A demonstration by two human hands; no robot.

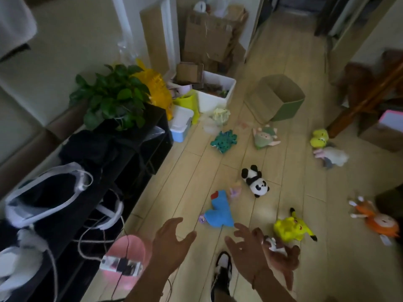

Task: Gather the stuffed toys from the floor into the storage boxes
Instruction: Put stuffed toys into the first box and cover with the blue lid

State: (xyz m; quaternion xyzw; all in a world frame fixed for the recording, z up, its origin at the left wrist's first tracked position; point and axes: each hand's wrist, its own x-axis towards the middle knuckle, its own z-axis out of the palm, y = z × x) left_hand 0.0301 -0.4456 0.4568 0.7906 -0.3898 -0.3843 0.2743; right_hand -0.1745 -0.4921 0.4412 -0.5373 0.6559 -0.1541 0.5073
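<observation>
Fingers (239,228) spread, both hands empty | blue toy (219,211) just ahead

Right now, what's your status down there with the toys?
Both hands open: left hand, right hand. Blue toy nearest, on floor. Green box empty-looking, far. Panda lies between.
</observation>
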